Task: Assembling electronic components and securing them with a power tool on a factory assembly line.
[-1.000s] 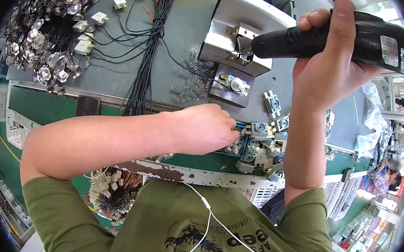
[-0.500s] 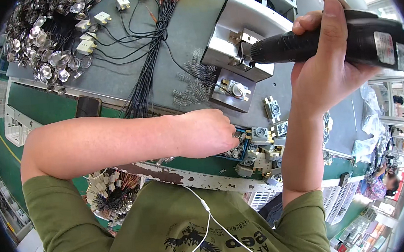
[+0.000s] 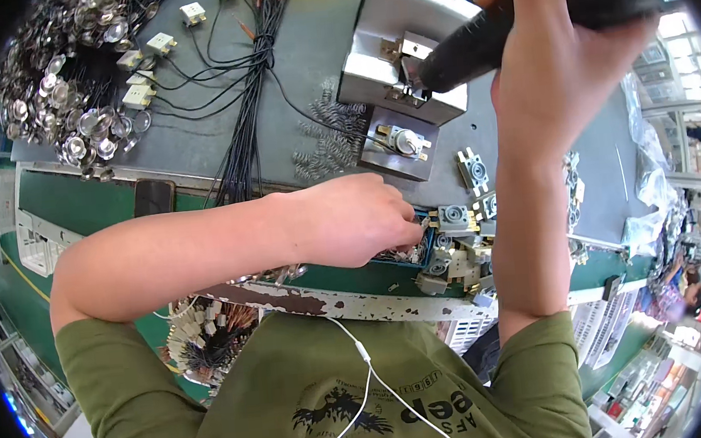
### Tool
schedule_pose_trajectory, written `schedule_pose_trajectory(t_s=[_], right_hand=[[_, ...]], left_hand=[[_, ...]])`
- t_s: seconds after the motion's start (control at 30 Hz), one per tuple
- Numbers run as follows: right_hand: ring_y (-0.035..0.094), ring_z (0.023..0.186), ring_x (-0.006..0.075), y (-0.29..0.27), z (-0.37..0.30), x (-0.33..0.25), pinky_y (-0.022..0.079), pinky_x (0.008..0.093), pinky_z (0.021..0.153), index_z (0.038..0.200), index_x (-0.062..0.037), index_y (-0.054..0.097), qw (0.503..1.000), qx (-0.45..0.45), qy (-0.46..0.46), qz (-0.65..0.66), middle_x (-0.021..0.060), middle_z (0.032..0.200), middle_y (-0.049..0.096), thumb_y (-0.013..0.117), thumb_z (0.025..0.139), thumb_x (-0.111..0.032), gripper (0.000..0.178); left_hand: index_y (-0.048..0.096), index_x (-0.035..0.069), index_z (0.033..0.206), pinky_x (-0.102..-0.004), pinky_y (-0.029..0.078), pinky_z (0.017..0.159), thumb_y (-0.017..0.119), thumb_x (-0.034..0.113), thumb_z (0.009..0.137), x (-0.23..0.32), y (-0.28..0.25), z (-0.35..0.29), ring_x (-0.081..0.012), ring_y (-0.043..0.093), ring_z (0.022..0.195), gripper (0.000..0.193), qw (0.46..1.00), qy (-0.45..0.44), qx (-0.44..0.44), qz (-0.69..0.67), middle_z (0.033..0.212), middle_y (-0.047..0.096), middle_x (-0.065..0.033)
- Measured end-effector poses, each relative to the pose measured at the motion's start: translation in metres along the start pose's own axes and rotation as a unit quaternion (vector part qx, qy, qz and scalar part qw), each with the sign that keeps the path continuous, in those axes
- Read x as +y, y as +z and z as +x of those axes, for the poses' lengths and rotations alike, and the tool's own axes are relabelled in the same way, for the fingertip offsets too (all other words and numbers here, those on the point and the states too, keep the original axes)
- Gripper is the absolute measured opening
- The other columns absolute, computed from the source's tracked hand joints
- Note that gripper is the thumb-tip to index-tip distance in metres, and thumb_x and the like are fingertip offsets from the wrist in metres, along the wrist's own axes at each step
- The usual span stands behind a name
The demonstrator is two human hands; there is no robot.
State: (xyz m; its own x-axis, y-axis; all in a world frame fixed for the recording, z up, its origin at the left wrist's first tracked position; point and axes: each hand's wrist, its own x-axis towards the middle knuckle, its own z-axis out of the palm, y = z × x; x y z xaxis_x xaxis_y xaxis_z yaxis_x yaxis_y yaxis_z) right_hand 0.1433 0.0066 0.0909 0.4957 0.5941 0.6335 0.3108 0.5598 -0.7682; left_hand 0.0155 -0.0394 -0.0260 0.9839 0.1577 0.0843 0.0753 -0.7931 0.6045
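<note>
My right hand (image 3: pixel 548 51) grips a black electric screwdriver (image 3: pixel 469 50), tilted with its nose at the small bracket (image 3: pixel 412 80) on a silver metal box fixture (image 3: pixel 379 66). Whether the tip touches the bracket I cannot tell. My left hand (image 3: pixel 359 218) is closed, fingers curled down at a blue tray (image 3: pixel 430 249) of small metal parts; its fingertips and anything pinched there are hidden. Just beyond it, a white round-topped part with brass tabs (image 3: pixel 406 141) sits on a metal block (image 3: pixel 396 167), a black wire running to it.
Several square socket-like parts (image 3: pixel 454 217) lie right of the tray. Loose springs (image 3: pixel 323 142) and a bundle of black wires (image 3: pixel 247 128) are left of the block. A heap of shiny metal discs (image 3: pixel 65 102) fills the far left. A phone (image 3: pixel 153 196) lies by the table edge.
My right hand has shifted, tilting the screwdriver's rear farther up and away. My left hand has moved slightly right and away over the tray. The whole view has shifted a little.
</note>
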Motion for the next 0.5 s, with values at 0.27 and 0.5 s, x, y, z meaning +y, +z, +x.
schedule_pose_trajectory(t_s=[0.27, 0.5], right_hand=[[0.061, 0.054, 0.0137, -0.017, 0.005, 0.007, 0.049, 0.0266, 0.049, 0.113, 0.0003, 0.054, 0.994, -0.054, -0.058, 0.076, 0.008, 0.081, 0.066, 0.071, 0.094, 0.0, 0.025], [0.06, 0.055, 0.0136, -0.017, 0.002, 0.018, 0.049, 0.0263, 0.051, 0.108, 0.0028, 0.056, 0.995, -0.02, -0.075, 0.063, 0.0089, 0.08, 0.065, 0.069, 0.096, -0.001, 0.018]], left_hand=[[0.07, 0.01, 0.1, -0.0425, 0.051, 0.084, 0.063, 0.015, 0.092, 0.001, -0.014, -0.003, -0.0293, 0.065, 0.091, 0.012, 1.0, -0.031, -0.005, -0.002, 0.088, 0.064, -0.0082], [0.07, 0.01, 0.101, -0.0432, 0.053, 0.082, 0.063, 0.014, 0.092, 0.001, -0.016, -0.003, -0.0298, 0.066, 0.089, 0.012, 0.999, -0.036, 0.012, -0.003, 0.089, 0.065, -0.009]])
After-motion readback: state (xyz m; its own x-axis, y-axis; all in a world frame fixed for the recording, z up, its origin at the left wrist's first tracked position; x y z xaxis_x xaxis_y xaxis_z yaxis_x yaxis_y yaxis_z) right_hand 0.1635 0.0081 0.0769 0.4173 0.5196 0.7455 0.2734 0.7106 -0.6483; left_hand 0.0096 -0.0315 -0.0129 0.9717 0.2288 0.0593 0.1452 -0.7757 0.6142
